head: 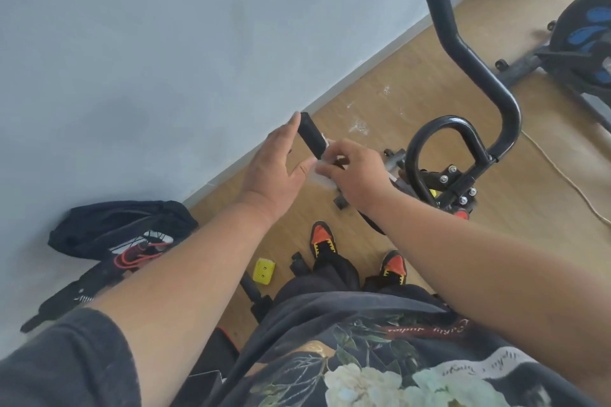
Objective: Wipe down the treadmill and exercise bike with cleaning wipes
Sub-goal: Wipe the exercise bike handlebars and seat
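The person stands over the exercise bike (459, 182), with both hands at the near foam handle (310, 137) of the handlebar.

**Grip state.** The right hand (358, 175) has its fingers curled and pinches a white cleaning wipe (322, 177) against the lower part of the foam handle. The left hand (276, 165) is open, fingers straight, with the palm laid alongside the handle on its wall side. It holds nothing. Whether the palm presses the foam or only rests beside it cannot be told.

**Location of the work item.** The wipe sits between the two hands, just below the exposed foam. Part of it is hidden under the right fingers.

**Controlling relation.** The long axis of the handle runs up and away from the wipe toward the wall (132, 59), ending at its free tip beside the left fingertips (294, 117). The right hand is the nearer hand to the wipe, and already carries it. The uncleaned length appears to lie ahead of the wipe, along that axis.

**Assessment.** The next stroke probably calls for sliding the wipe along the handle toward the tip, with the left hand bracing. The far handle (443, 16) and the centre loop (443, 125) look not yet reached.
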